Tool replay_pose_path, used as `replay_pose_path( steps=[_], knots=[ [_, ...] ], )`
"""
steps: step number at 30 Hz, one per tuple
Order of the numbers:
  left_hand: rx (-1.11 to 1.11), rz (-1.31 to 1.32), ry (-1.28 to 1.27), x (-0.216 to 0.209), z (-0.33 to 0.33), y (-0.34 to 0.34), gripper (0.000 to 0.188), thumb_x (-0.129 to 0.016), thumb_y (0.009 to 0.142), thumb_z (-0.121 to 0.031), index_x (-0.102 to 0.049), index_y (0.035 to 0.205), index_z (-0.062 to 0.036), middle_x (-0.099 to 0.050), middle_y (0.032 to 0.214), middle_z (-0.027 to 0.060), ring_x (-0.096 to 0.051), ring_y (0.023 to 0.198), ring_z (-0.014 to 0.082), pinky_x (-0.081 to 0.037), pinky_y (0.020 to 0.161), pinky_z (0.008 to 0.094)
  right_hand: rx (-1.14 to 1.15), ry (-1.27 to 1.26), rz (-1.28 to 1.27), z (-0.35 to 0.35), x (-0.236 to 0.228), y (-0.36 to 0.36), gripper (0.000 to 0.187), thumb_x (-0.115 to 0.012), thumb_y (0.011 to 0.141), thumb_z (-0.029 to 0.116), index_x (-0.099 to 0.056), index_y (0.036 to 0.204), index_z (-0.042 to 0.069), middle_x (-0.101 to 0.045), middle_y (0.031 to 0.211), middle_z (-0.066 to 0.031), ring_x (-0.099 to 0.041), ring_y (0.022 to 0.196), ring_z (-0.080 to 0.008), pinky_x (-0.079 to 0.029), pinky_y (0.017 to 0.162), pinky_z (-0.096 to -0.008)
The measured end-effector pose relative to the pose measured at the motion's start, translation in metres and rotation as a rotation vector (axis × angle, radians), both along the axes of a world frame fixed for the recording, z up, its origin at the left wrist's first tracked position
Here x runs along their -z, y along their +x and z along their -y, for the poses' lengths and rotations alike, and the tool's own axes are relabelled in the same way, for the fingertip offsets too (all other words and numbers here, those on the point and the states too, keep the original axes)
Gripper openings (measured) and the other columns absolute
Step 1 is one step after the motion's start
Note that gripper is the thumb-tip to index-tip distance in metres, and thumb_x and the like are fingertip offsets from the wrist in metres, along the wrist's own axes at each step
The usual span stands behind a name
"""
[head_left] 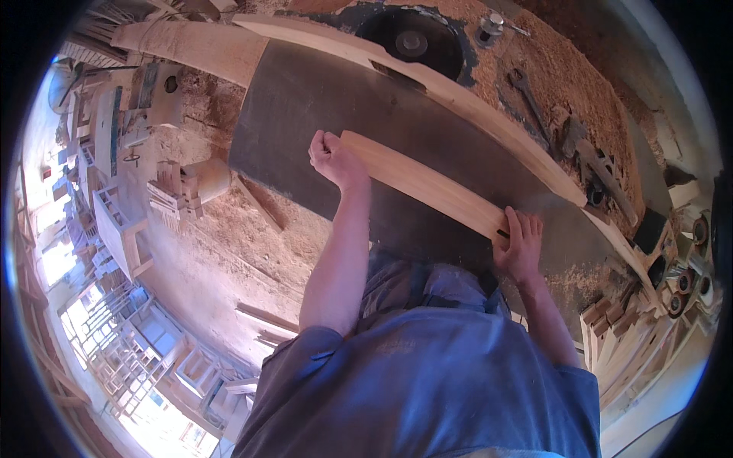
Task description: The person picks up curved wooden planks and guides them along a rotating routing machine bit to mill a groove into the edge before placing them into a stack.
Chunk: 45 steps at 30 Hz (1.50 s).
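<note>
A pale, narrow wooden board (424, 183) lies slantwise over a dark metal machine table (298, 99) in front of me. At its left end, my left hand (337, 160) is closed with the fingers curled in around the end. My right hand (522, 246) grips the board's right end, fingers bent over it, beside a small dark slot in the wood. Beyond the board, a long wooden fence (489, 114) runs across the table, with a dark cutout in its edge. Behind that fence sits a round black disc (412, 44) with a metal hub.
A wrench (527, 95) and a metal fitting (490, 29) rest among wood shavings behind the fence. Stacked wood strips (630, 343) stand at the right. Leftward, sawdust covers the floor, with a block pile (174, 191) and wooden furniture frames (118, 229).
</note>
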<state>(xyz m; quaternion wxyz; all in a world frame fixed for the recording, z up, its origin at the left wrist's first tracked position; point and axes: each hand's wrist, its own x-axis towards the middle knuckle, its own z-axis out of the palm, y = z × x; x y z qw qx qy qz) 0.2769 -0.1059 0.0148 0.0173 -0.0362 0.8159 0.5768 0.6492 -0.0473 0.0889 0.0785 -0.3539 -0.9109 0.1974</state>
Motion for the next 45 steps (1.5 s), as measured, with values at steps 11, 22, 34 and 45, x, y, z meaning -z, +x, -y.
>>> replay_pose_path(
  steps=[11,22,34,45],
  knots=[
    [0.037,0.121,0.062,-0.028,-0.084,0.016,0.034,-0.056,0.099,-0.012,-0.058,0.127,0.0087,-0.061,0.110,0.0097,-0.058,0.095,0.0159,-0.048,0.086,0.0286,-0.321,-0.015,-0.086,-0.062,0.004,0.027,0.042,-0.066,0.078,0.009,-0.070,0.119,0.002,-0.064,0.134,-0.0136,-0.055,0.131,-0.0333,-0.042,0.109,-0.0502],
    [0.001,0.003,0.070,-0.025,-0.095,0.022,0.053,-0.059,0.098,-0.009,-0.040,0.144,0.0072,-0.062,0.103,0.0046,-0.058,0.095,0.0140,-0.045,0.093,0.0265,-0.478,-0.104,-0.133,-0.112,0.003,0.025,0.030,-0.065,0.078,0.002,-0.073,0.107,0.001,-0.072,0.119,-0.0116,-0.067,0.114,-0.0333,-0.049,0.102,-0.0492],
    [0.023,-0.012,0.131,-0.021,-0.104,0.016,0.062,-0.059,0.097,-0.005,-0.031,0.151,0.0078,-0.060,0.097,0.0027,-0.057,0.089,0.0113,-0.046,0.091,0.0251,-0.458,-0.073,-0.115,-0.112,0.004,0.020,0.031,-0.055,0.086,-0.002,-0.071,0.112,0.001,-0.070,0.124,-0.0136,-0.064,0.120,-0.0356,-0.047,0.106,-0.0499],
    [0.068,-0.072,-0.006,-0.022,-0.115,0.012,0.060,-0.059,0.099,-0.005,-0.031,0.151,0.0072,-0.059,0.103,0.0051,-0.058,0.095,0.0146,-0.047,0.094,0.0285,-0.405,-0.064,-0.130,-0.108,0.012,0.023,0.030,-0.053,0.087,-0.002,-0.072,0.111,0.001,-0.071,0.124,-0.0142,-0.064,0.121,-0.0362,-0.048,0.106,-0.0494]
  ],
)
